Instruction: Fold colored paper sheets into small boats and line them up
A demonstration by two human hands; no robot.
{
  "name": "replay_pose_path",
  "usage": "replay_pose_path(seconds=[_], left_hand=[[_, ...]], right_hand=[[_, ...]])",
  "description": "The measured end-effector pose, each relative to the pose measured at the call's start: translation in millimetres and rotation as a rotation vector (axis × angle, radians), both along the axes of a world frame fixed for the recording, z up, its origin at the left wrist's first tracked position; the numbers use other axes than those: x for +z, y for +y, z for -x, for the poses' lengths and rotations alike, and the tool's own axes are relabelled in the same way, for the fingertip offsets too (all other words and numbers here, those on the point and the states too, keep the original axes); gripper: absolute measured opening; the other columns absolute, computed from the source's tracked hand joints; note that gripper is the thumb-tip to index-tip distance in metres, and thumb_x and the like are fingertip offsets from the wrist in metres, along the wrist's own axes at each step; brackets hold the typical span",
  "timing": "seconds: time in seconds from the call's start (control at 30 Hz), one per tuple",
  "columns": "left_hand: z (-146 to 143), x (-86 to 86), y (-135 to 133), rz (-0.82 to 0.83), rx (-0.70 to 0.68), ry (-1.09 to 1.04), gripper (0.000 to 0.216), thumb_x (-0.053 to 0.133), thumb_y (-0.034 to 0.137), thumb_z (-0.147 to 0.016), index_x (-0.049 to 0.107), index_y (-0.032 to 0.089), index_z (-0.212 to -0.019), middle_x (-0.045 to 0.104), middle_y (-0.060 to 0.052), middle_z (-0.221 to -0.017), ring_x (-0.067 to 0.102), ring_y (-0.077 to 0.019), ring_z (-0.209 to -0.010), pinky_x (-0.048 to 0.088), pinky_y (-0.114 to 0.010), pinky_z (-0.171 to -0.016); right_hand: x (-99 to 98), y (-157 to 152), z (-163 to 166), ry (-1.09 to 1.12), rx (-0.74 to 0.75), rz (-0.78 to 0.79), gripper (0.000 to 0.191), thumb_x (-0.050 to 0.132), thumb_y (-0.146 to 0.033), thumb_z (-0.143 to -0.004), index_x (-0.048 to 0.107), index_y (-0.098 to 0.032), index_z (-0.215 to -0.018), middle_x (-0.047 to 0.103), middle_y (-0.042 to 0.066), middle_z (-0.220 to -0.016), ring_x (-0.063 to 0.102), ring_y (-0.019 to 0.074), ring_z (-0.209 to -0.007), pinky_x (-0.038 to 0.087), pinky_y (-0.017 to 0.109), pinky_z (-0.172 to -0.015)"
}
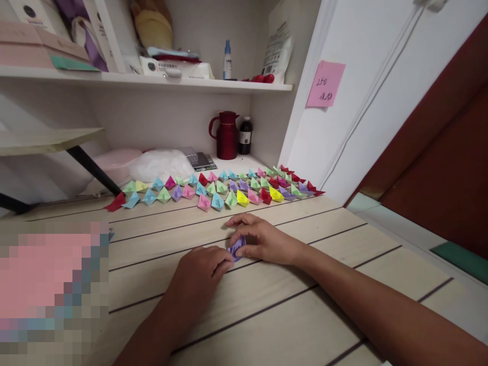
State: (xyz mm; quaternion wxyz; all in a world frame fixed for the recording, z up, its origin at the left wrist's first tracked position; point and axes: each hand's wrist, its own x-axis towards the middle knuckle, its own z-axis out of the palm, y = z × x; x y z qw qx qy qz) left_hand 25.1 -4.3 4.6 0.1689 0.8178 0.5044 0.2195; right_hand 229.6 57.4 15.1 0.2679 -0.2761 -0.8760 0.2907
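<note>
A small purple folded paper (236, 248) lies on the pale wooden table (267, 310) between my two hands. My left hand (200, 277) has its fingers curled, their tips pressing the paper's left side. My right hand (259, 239) is bent over the paper from the right, fingers closed on it. Most of the paper is hidden under the fingers. Beyond the hands, several rows of coloured folded paper boats (224, 190) stretch across the table's far part.
A dark red jug (225, 134) and a dark bottle (245, 135) stand at the back by the wall. A clear plastic bag (162, 165) and pink lid lie back left. A shelf (152, 79) holds packages above. A pink note (325, 84) sticks on the white door.
</note>
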Motion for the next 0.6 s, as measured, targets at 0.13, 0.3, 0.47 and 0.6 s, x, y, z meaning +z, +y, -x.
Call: replay_pose_path(seconds=[0.13, 0.3, 0.47, 0.6], left_hand=[[-0.7, 1.4, -1.1, -0.006, -0.013, 0.003, 0.018, 0.051, 0.028, -0.091, 0.068, 0.026, -0.085, 0.073, 0.003, -0.088, 0.064, -0.0169, -0.083, 0.042, -0.030, -0.078], [7.4, 4.1, 0.5, 0.032, 0.056, 0.005, 0.014, 0.062, 0.029, -0.082, 0.066, 0.028, -0.095, 0.071, 0.004, -0.083, 0.062, -0.0163, -0.076, 0.042, -0.028, -0.070], [10.0, 5.3, 1.4, -0.017, 0.039, 0.012, 0.015, 0.058, 0.027, -0.084, 0.067, 0.028, -0.096, 0.071, 0.003, -0.085, 0.062, -0.0159, -0.076, 0.043, -0.028, -0.070], [5.2, 3.2, 1.7, -0.062, -0.006, 0.033, 0.017, 0.056, 0.024, -0.086, 0.066, 0.028, -0.099, 0.072, 0.003, -0.089, 0.064, -0.0169, -0.081, 0.043, -0.029, -0.074]], right_hand=[[1.5, -0.8, 1.4, -0.037, 0.002, -0.082, 0.006, 0.069, -0.014, -0.081, 0.071, -0.020, -0.083, 0.061, 0.007, -0.118, 0.056, 0.0213, -0.113, 0.040, 0.039, -0.100], [-2.8, 1.7, 1.1, -0.107, -0.027, -0.169, 0.007, 0.068, -0.014, -0.082, 0.071, -0.020, -0.083, 0.063, 0.006, -0.118, 0.055, 0.0231, -0.113, 0.037, 0.042, -0.101], [-4.0, 2.5, 1.2, -0.119, -0.005, -0.200, 0.009, 0.064, -0.014, -0.085, 0.070, -0.022, -0.085, 0.065, 0.006, -0.118, 0.056, 0.0226, -0.113, 0.036, 0.042, -0.100], [-2.6, 2.1, 1.4, -0.118, 0.011, -0.225, 0.011, 0.062, -0.013, -0.086, 0.069, -0.021, -0.085, 0.066, 0.006, -0.116, 0.057, 0.0218, -0.113, 0.036, 0.041, -0.100]])
